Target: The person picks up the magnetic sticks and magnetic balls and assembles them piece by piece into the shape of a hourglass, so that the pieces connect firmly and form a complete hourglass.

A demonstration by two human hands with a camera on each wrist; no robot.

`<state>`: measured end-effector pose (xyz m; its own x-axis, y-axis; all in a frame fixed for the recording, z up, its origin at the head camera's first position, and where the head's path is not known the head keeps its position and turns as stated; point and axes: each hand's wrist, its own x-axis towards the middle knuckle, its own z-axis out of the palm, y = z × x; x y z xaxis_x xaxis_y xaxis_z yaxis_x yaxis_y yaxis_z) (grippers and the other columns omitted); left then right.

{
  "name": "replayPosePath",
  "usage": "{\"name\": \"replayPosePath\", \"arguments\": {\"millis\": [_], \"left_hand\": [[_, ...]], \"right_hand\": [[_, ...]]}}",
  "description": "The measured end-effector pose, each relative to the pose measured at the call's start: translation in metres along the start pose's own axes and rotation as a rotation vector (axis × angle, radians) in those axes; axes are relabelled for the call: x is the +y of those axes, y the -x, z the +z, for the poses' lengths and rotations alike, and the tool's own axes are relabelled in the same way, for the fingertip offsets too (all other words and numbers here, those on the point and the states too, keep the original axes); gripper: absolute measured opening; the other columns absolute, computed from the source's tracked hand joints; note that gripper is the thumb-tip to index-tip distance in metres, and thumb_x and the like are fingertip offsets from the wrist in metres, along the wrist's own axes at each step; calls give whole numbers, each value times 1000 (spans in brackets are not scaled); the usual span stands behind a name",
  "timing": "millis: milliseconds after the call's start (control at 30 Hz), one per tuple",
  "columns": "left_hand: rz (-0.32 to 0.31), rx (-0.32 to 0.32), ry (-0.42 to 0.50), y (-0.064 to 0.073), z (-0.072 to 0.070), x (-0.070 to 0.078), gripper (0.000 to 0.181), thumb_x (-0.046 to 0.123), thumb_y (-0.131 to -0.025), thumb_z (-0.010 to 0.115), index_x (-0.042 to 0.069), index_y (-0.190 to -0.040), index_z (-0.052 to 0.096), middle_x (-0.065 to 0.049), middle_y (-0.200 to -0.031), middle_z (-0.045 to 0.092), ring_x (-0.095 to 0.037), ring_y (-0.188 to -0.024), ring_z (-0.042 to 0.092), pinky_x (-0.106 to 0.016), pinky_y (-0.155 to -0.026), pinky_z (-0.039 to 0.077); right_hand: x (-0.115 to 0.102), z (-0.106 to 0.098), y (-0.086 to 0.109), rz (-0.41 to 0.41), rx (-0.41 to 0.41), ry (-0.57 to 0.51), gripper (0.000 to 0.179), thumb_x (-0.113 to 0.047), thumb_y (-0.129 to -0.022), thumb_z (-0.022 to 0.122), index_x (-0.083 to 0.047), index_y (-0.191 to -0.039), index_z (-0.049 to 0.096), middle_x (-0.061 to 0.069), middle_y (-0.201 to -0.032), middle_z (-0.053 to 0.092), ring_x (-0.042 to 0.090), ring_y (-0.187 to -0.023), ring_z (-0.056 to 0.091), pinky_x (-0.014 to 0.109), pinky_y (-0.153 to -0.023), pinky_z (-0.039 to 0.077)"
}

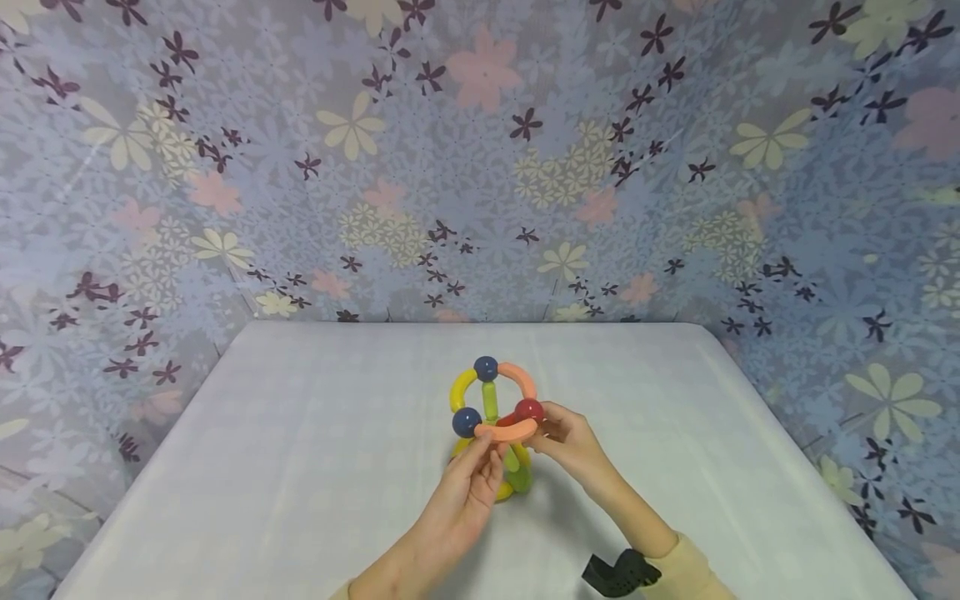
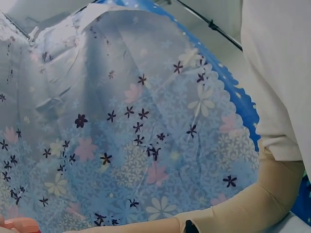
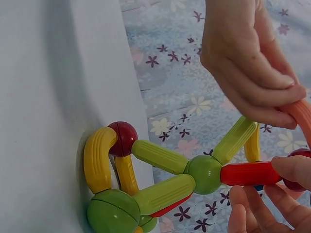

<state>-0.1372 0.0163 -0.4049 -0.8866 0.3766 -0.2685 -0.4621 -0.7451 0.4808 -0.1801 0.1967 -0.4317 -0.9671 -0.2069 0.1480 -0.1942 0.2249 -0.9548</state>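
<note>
A toy of rods and balls stands upright on the table. Its base shows curved yellow rods [image 3: 97,160], a red ball [image 3: 125,138] and a green ball [image 3: 114,212]. Straight green rods [image 3: 163,195] rise to a middle green ball [image 3: 206,174]. Up top are two blue balls [image 1: 486,368], another red ball [image 1: 529,411], and curved yellow and orange rods. My left hand [image 1: 463,487] pinches the front curved orange rod [image 1: 510,431], whose right end overlaps the upper red ball in the head view. My right hand [image 3: 265,208] holds the straight red rod [image 3: 250,174] beside that ball.
A pale cloth covers the table [image 1: 300,433], whose far edge meets a flowered curtain [image 1: 480,167]. A black strap-like piece [image 1: 621,573] sits at the right forearm, by a beige sleeve [image 1: 686,571]. The left wrist view shows mostly curtain and that arm.
</note>
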Motion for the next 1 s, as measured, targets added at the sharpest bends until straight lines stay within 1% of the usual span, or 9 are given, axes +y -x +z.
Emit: {"name": "replayPosePath", "arguments": {"millis": [67,133,233,433,567,733,800,900,1000], "left_hand": [[-3,4,11,-1,0,0,25,19,-95,58,7,-117,52,3,-94,64,0,-82,64,-8,-82,48],[-7,6,14,-1,0,1,34,21,-94,59,7,-122,48,4,-96,64,1,-83,65,-8,-82,48],[-11,9,16,-1,0,1,38,22,-94,60,7,-126,46,3,-97,62,1,-83,65,-8,-83,48],[10,19,5,1,-1,2,35,23,-94,59,8,-122,45,4,-98,59,1,-83,64,-8,-83,48],[18,17,-22,0,-1,1,33,24,-95,58,8,-121,45,4,-99,59,2,-84,63,-7,-82,47],[47,19,3,-1,0,5,11,19,-96,55,11,-104,54,4,-94,61,0,-81,63,-7,-80,47],[51,29,16,-1,0,6,5,18,-96,55,12,-98,55,4,-91,61,-1,-80,63,-7,-79,48],[48,44,-7,-2,-1,5,9,19,-95,56,12,-102,54,4,-94,62,-1,-82,62,-8,-80,48],[47,46,-81,-3,-4,3,18,16,-95,54,11,-111,47,4,-99,58,-2,-87,57,-9,-82,45]], "right_hand": [[0,0,-1,-5,1,6,32,-6,-84,67,0,-115,61,13,-108,68,8,-87,64,26,-73,53],[1,1,0,-15,-3,14,33,-8,-84,67,0,-115,61,17,-108,67,7,-87,64,25,-73,53],[0,1,0,-21,-10,13,33,-9,-85,67,1,-115,60,22,-110,66,8,-87,63,25,-72,52],[0,2,0,-21,-21,-8,33,-10,-86,67,2,-115,59,25,-113,64,10,-87,62,25,-72,52],[0,2,-1,-28,-15,13,32,-10,-85,68,1,-114,60,22,-111,65,10,-86,61,25,-73,52],[0,3,-1,-49,3,32,32,-9,-83,69,0,-113,62,18,-103,67,8,-83,60,25,-72,52],[0,3,-1,-54,6,41,32,-8,-83,69,0,-113,62,17,-102,67,8,-82,60,24,-72,52],[1,3,-1,-40,8,52,32,-7,-83,69,-2,-114,62,16,-104,67,9,-84,61,24,-75,52],[1,1,-2,-23,1,71,32,-3,-84,65,-3,-115,62,16,-105,67,10,-85,62,25,-76,53]]}}
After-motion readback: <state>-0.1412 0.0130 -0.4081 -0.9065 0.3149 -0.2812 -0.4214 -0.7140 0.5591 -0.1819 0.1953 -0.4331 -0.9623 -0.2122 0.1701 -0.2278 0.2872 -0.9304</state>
